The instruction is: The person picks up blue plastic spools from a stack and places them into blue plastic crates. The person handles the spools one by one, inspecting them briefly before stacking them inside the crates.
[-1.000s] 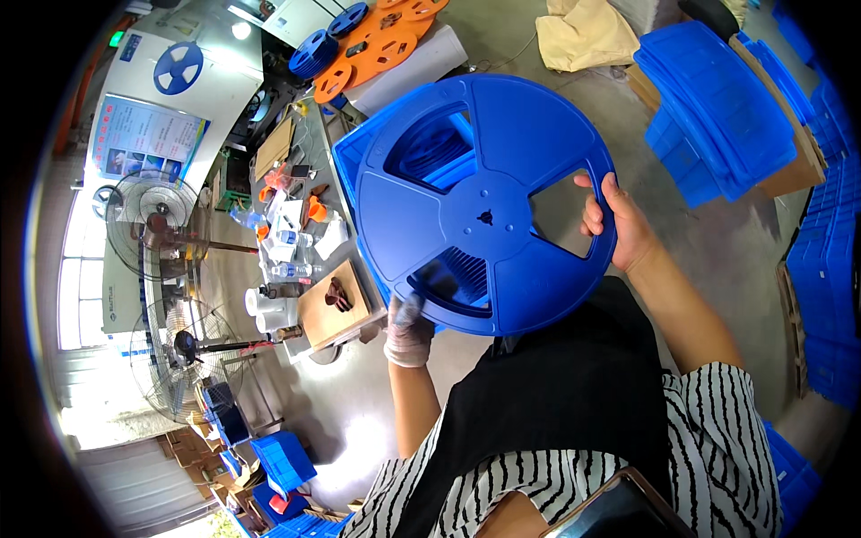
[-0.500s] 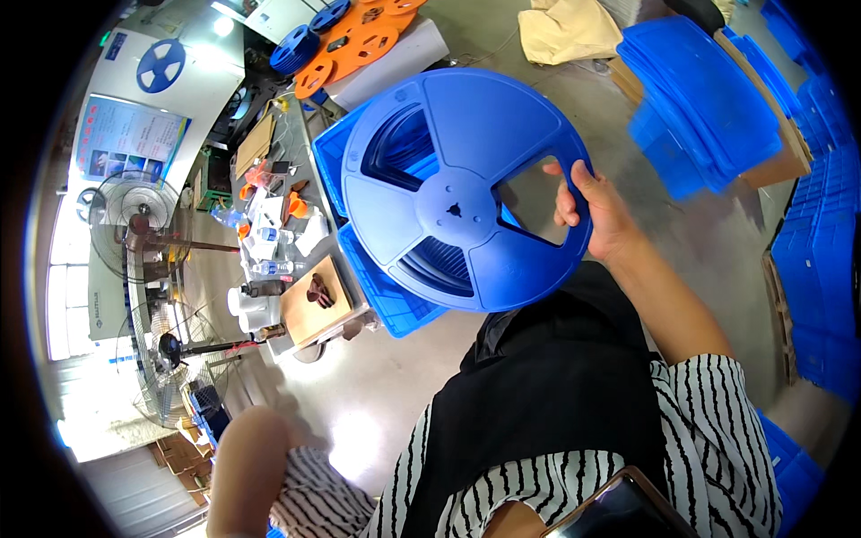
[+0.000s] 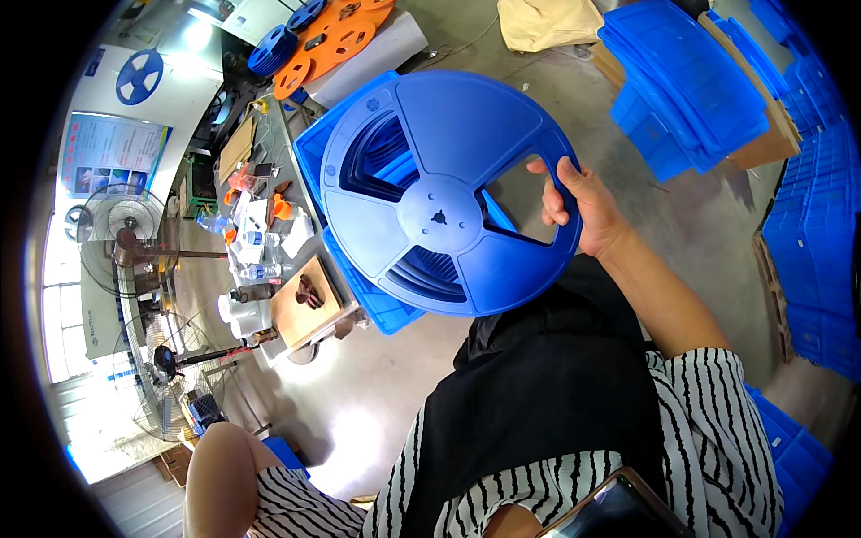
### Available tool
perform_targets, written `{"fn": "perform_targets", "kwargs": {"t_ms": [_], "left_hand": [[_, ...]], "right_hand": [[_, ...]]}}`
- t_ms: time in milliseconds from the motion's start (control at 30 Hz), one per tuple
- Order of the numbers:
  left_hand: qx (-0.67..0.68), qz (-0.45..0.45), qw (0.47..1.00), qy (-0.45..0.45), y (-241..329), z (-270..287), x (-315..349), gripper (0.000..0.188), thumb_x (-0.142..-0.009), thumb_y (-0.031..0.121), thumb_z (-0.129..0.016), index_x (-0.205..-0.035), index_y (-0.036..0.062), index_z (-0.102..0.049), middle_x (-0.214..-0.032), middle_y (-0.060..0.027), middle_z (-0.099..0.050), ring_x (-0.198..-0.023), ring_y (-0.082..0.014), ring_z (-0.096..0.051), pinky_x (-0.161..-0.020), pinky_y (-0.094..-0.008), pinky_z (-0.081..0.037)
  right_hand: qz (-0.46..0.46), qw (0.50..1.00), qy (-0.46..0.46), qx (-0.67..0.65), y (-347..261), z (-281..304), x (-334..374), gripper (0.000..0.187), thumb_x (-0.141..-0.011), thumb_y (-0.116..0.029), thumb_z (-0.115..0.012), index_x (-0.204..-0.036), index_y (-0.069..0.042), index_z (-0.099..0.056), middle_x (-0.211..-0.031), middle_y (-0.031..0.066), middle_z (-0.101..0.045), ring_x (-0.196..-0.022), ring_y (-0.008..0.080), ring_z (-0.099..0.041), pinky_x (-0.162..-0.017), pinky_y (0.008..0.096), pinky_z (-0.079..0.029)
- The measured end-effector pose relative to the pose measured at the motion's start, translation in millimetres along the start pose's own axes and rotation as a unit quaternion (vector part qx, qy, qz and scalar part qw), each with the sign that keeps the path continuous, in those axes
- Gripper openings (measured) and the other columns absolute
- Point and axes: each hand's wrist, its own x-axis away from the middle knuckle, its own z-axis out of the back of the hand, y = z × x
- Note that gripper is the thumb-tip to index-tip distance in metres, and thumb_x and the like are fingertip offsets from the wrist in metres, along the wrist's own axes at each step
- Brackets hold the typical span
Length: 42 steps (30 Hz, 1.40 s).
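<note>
A large blue plastic reel [image 3: 502, 108] with a pale hub and wide cut-out openings is held up in front of me. My right hand [image 3: 587, 208] grips its right rim, the thumb over the near face and the fingers curled through an opening. Through the other openings show several stacked blue disc edges; whether they belong to what I hold or lie behind it, I cannot tell. Partly hidden behind the reel is a blue plastic crate [image 3: 366, 291]. My bent left arm shows at the lower left, but its hand is out of the picture.
Left of the crate, a cluttered workbench carries bottles, a brown board [image 3: 300, 314] and papers. Orange reels [image 3: 336, 45] and blue reels [image 3: 272, 51] lie beyond it. Two standing fans [image 3: 130, 238] are far left. Blue crates [image 3: 691, 85] are stacked at right.
The surroundings have shifted a little left in the picture. The reel sits slightly further left too, while my right hand keeps the same grip on its rim.
</note>
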Motion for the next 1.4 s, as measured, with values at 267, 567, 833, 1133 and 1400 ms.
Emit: {"fn": "perform_targets", "kwargs": {"t_ms": [267, 567, 833, 1133, 1400], "left_hand": [[0.075, 0.114, 0.980, 0.142, -4.6, 16.5, -2.0, 0.025, -0.084, 0.006, -0.051, -0.108, 0.0012, -0.058, -0.101, -0.0118, -0.062, -0.095, -0.0218, -0.058, -0.088, -0.0334, -0.041], [-0.041, 0.552, 0.749, 0.365, -122.5, -188.7, 1.9, 0.047, -0.072, 0.021, -0.073, -0.112, 0.0034, -0.055, -0.117, -0.0161, -0.056, -0.113, -0.0330, -0.050, -0.101, -0.0417, -0.036], [-0.133, 0.664, 0.716, 0.170, -114.7, -215.2, -20.0, 0.049, -0.070, 0.049, -0.068, -0.094, 0.0054, -0.063, -0.111, -0.0124, -0.059, -0.119, -0.0347, -0.046, -0.105, -0.0655, -0.009], [-0.112, 0.657, 0.729, 0.158, -108.6, -217.0, -1.9, 0.023, -0.087, 0.031, -0.054, -0.092, 0.0112, -0.065, -0.099, -0.0047, -0.065, -0.110, -0.0275, -0.056, -0.105, -0.0647, -0.003], [-0.098, 0.649, 0.732, 0.182, -109.1, -224.7, 4.5, 0.035, -0.076, 0.042, -0.064, -0.085, 0.0073, -0.065, -0.097, -0.0073, -0.065, -0.113, -0.0302, -0.053, -0.104, -0.0688, -0.005]], "right_hand": [[-0.004, 0.999, -0.022, -0.026, 4.2, -1.6, -2.2, 0.048, -0.088, -0.046, -0.058, -0.108, -0.003, -0.057, -0.058, 0.0000, -0.049, -0.047, 0.0078, -0.043, -0.055, 0.0262, -0.040], [-0.001, 0.997, -0.042, -0.059, 14.3, -0.4, -6.0, 0.048, -0.093, -0.044, -0.051, -0.112, 0.000, -0.053, -0.060, 0.0003, -0.049, -0.049, 0.0088, -0.044, -0.056, 0.0273, -0.041], [-0.054, 0.995, -0.051, -0.070, 29.8, -8.3, 5.8, 0.049, -0.094, -0.044, -0.049, -0.113, 0.001, -0.052, -0.060, -0.0002, -0.049, -0.049, 0.0081, -0.042, -0.056, 0.0270, -0.040], [-0.078, 0.992, -0.034, -0.091, 45.2, -10.1, 11.2, 0.047, -0.092, -0.045, -0.052, -0.111, -0.002, -0.052, -0.059, -0.0007, -0.049, -0.048, 0.0079, -0.042, -0.055, 0.0266, -0.039], [-0.084, 0.993, -0.024, -0.085, 47.6, -14.6, 13.0, 0.046, -0.093, -0.044, -0.051, -0.111, -0.002, -0.053, -0.059, -0.0006, -0.049, -0.049, 0.0077, -0.042, -0.056, 0.0263, -0.039]]}}
